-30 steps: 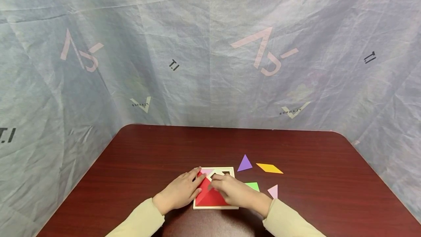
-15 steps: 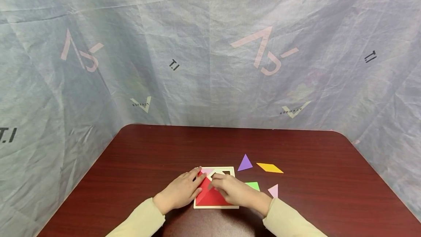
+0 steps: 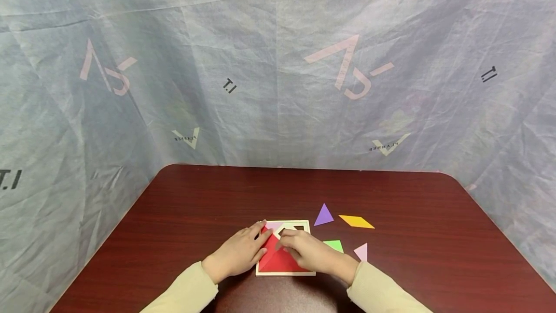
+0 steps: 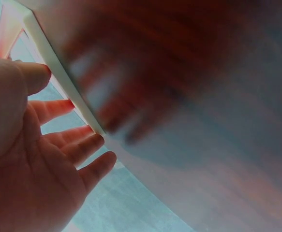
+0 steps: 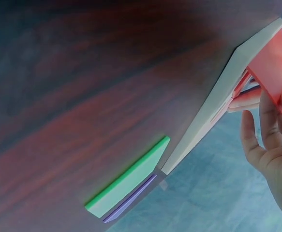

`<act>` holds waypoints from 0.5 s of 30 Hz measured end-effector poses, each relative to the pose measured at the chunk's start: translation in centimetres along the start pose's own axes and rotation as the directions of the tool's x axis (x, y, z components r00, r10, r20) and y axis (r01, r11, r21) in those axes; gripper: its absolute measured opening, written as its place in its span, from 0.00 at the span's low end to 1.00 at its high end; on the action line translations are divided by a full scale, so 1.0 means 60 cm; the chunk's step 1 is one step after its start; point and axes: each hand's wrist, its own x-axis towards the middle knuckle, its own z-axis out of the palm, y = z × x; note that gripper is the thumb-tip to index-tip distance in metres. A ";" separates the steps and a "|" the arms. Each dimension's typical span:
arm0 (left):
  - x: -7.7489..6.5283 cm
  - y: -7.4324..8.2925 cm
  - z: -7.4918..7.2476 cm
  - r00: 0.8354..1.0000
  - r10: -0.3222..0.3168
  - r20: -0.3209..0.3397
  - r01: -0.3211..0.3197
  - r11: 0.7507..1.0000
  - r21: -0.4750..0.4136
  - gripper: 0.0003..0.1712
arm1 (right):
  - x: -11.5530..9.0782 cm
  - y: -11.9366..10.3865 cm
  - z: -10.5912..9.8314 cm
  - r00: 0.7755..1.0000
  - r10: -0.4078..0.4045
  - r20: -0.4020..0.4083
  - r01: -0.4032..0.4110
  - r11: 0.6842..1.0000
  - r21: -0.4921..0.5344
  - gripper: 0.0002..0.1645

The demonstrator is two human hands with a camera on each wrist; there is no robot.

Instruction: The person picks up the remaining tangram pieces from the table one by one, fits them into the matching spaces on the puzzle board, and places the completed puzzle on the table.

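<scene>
Left hand (image 3: 239, 252): fingers extended and slightly spread, grasping nothing, fingertips on the tray's left edge and over the left red triangle (image 3: 270, 248). Tray (image 3: 286, 274): square, shallow, pale-rimmed, lying on the dark red-brown table (image 3: 195, 206). Contents: the left red triangle along its left edge; an inset pink triangle (image 3: 273, 225) at its far left corner; the near red triangle (image 3: 284, 262) along its near edge; two dark openings in the pale part toward its far right corner. Right hand (image 3: 308, 252): thumb and fingers pinching the near red triangle by its tip; from the head the lift is hard to read, but the right wrist view shows this piece tilted up out of the tray, flat, thin, plain red, its long side at the rim. Between the tray and the table's right edge, loose: a green piece (image 3: 334, 245), partly behind the right hand, shown by the right wrist view as a thick-edged slab near the tray's rim; a purple triangle (image 3: 324, 216), farther toward the table's far edge; a yellow parallelogram (image 3: 356, 221); a loose pink triangle (image 3: 362, 251), partly covered by the right arm.
</scene>
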 end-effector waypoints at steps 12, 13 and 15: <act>0.000 0.002 -0.003 1.000 -0.002 0.008 0.002 1.000 -0.006 0.26 | -0.001 0.003 0.003 0.999 0.008 0.033 -0.003 0.989 -0.148 0.10; 0.000 0.002 -0.003 1.000 -0.001 0.007 0.001 1.000 -0.004 0.26 | -0.002 0.003 0.003 0.999 0.008 0.031 -0.002 0.985 -0.172 0.10; 0.000 0.002 -0.002 1.000 -0.001 0.007 0.001 1.000 -0.002 0.26 | -0.004 0.002 0.003 1.000 0.008 0.030 -0.001 0.976 -0.216 0.10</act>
